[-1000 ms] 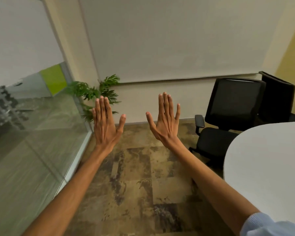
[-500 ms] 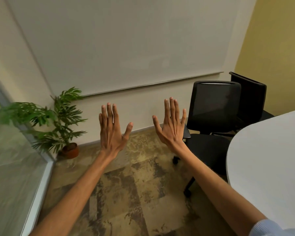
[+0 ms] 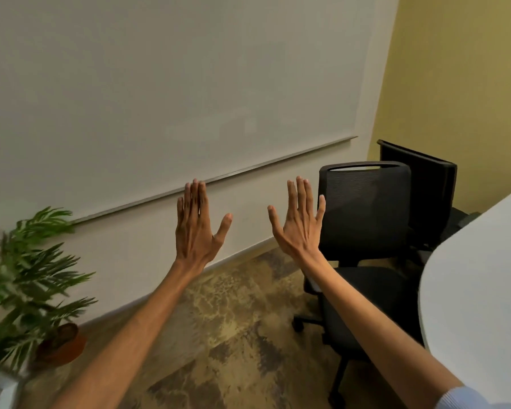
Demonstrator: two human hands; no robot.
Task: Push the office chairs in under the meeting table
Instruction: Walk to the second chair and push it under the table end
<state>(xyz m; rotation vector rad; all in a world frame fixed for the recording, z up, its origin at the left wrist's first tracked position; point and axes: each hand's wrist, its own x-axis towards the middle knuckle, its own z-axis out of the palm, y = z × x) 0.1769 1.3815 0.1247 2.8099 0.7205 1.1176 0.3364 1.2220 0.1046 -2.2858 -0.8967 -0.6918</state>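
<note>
A black mesh-backed office chair [image 3: 366, 214] stands on the floor at the right, its seat partly under the rounded end of the white meeting table [image 3: 478, 290]. A second black chair [image 3: 425, 184] stands behind it near the yellow wall, partly hidden. My left hand [image 3: 196, 228] is raised in front of me, fingers straight, thumb apart, holding nothing. My right hand [image 3: 300, 222] is raised the same way, just left of the near chair's backrest and apart from it.
A large whiteboard [image 3: 171, 93] covers the wall ahead. A potted green plant [image 3: 33, 290] stands at the lower left by the wall. Patterned brown carpet [image 3: 239, 326] lies between the plant and the chairs. A yellow wall [image 3: 460, 84] closes the right side.
My view has swung to the right: the glass wall left the frame, the plant slid to the left edge and the chairs came closer to the middle. Both hands stayed raised and spread.
</note>
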